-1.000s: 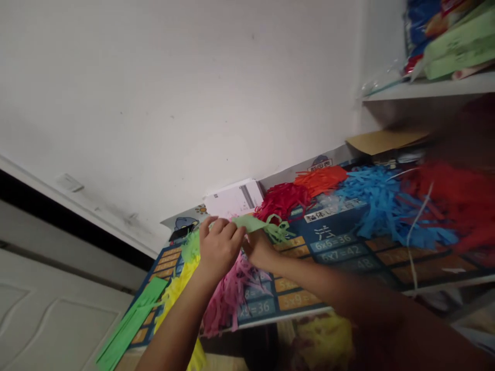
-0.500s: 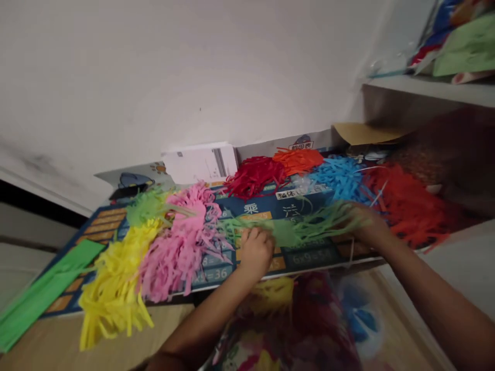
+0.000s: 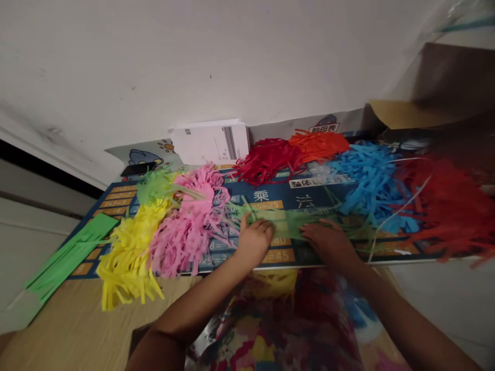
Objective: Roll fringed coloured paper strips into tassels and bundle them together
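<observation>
With the left hand point(image 3: 255, 239) curled and the right hand point(image 3: 328, 242) loosely extended on the green fringed paper point(image 3: 284, 224) atop the printed mat point(image 3: 280, 256), whether the fingers pinch it I cannot tell, smooth gently outward to avoid tearing.

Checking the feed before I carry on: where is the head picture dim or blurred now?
Head view: dim overall, with heavy shadow at the right edge; light-green fringed paper looks ghosted, multiplication chart print showing through; red fringed paper looks smeared; yellow fringed paper is clearer.
</observation>
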